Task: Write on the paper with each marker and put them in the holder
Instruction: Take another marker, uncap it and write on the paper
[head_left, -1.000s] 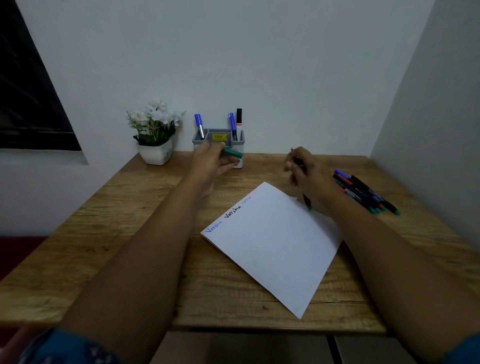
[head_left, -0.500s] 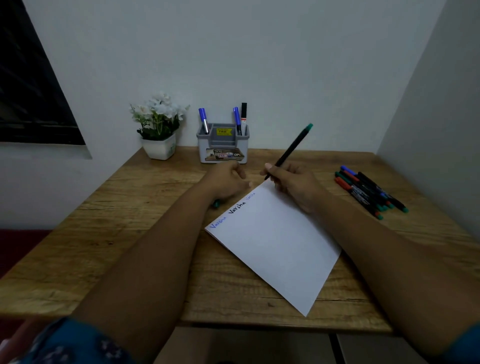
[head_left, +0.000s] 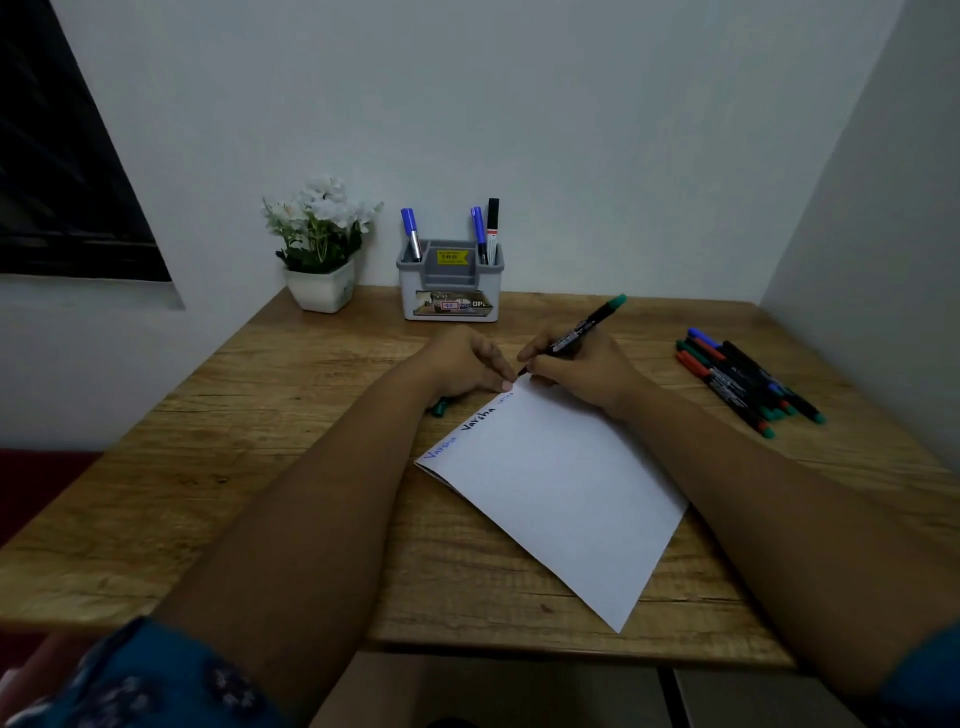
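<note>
Wooden table (head_left: 291, 499) in a corner, plain pale walls (head_left: 571, 130), dark window (head_left: 57, 171) at left, dim light

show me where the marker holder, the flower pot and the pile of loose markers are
marker holder (head_left: 451, 306), head view, front wall.
flower pot (head_left: 320, 288), head view, white pot's front.
pile of loose markers (head_left: 740, 379), head view, middle of the barrels.

On the wooden table (head_left: 260, 441), the white paper sheet (head_left: 561, 493) lies in the middle, the grey plastic holder (head_left: 451, 291) stands behind it, the white flower pot (head_left: 321, 288) left of the holder, and the loose markers (head_left: 748, 382) lie at the right.
</note>
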